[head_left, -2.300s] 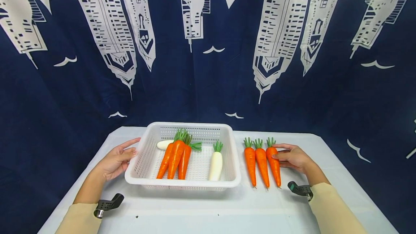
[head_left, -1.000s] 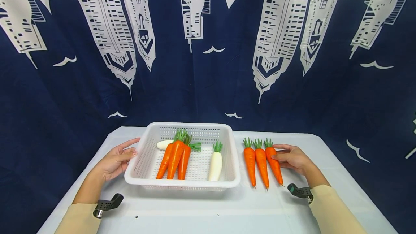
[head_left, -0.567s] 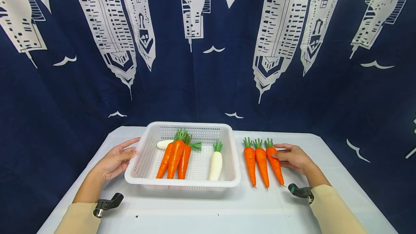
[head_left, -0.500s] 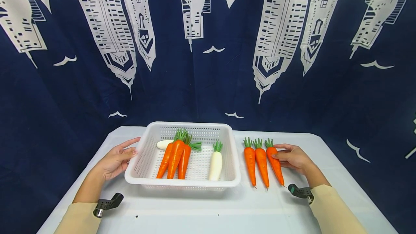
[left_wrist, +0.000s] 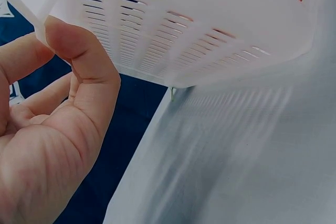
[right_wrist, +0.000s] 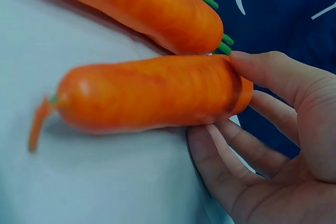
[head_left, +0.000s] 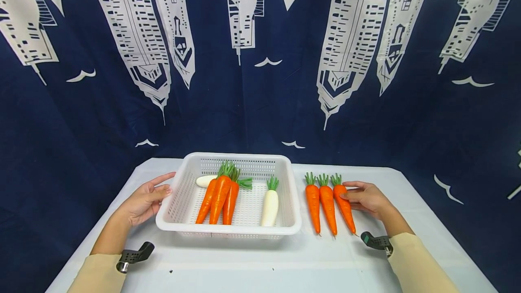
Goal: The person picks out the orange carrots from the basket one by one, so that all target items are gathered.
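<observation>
My left hand (head_left: 143, 200) pinches the left rim of a white slotted plastic basket (head_left: 228, 229), thumb against the rim in the left wrist view. Inside the basket lie three carrots (head_left: 221, 198) bunched together, a white radish (head_left: 270, 207) on the right, and another radish (head_left: 205, 181) partly hidden under the carrots. Right of the basket, three more carrots lie side by side on the table. My right hand (head_left: 366, 198) holds the rightmost carrot (right_wrist: 147, 95) near its leafy end, between thumb and fingers. Its tip slants to the right, apart from the middle carrot (head_left: 327, 207).
The leftmost loose carrot (head_left: 313, 207) lies close to the basket's right wall. A white cloth covers the table (head_left: 228, 268). Behind it hangs a dark blue curtain (head_left: 244, 103) printed with white buildings. Black camera mounts (head_left: 136, 256) sit on both wrists.
Since the oldest frame, the carrot in my right hand has turned, its tip swinging to the right. Over the last half second almost nothing has moved. My left hand and the basket stay put.
</observation>
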Motion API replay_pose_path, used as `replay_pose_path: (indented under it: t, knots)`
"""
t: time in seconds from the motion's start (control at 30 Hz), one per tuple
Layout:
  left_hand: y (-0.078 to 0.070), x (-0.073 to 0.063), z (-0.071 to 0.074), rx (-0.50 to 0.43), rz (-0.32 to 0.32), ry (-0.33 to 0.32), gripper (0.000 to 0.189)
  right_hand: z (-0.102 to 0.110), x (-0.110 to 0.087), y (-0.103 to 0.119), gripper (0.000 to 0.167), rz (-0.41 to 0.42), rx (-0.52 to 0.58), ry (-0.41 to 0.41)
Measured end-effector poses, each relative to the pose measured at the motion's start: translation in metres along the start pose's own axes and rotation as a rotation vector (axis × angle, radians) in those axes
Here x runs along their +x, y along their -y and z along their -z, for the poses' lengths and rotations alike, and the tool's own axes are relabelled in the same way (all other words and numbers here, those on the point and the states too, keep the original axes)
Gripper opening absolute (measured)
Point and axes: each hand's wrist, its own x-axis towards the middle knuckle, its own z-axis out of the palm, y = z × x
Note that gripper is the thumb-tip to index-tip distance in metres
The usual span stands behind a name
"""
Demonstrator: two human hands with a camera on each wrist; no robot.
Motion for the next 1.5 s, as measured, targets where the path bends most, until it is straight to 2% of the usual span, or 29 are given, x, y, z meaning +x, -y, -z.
replay_pose_path:
  t: [0.3,0.83,0.97,1.1,1.17,1.23,1.5]
  knots:
    - [-0.001,0.000,0.000,0.004,0.002,-0.015,0.074,-0.002,-0.003,0.000,0.073,0.027,-0.006,0.006]
    - [-0.001,0.000,0.000,0.005,0.002,-0.010,0.074,-0.002,-0.003,0.002,0.072,0.009,-0.053,-0.042]
    - [-0.001,0.000,-0.001,0.006,0.002,-0.007,0.074,-0.005,-0.005,0.006,0.069,0.025,-0.141,-0.101]
    - [-0.001,0.000,-0.001,0.005,-0.002,-0.003,0.074,-0.010,-0.009,0.017,0.065,0.093,-0.283,-0.167]
    - [-0.001,-0.001,-0.001,0.003,-0.004,-0.002,0.073,-0.013,-0.011,0.023,0.064,0.128,-0.319,-0.185]
    - [-0.001,-0.001,-0.001,0.004,-0.006,-0.003,0.073,-0.016,-0.013,0.028,0.063,0.155,-0.340,-0.198]
    - [-0.001,-0.001,-0.001,0.013,0.003,-0.011,0.073,-0.022,-0.015,0.041,0.059,0.146,-0.357,-0.224]
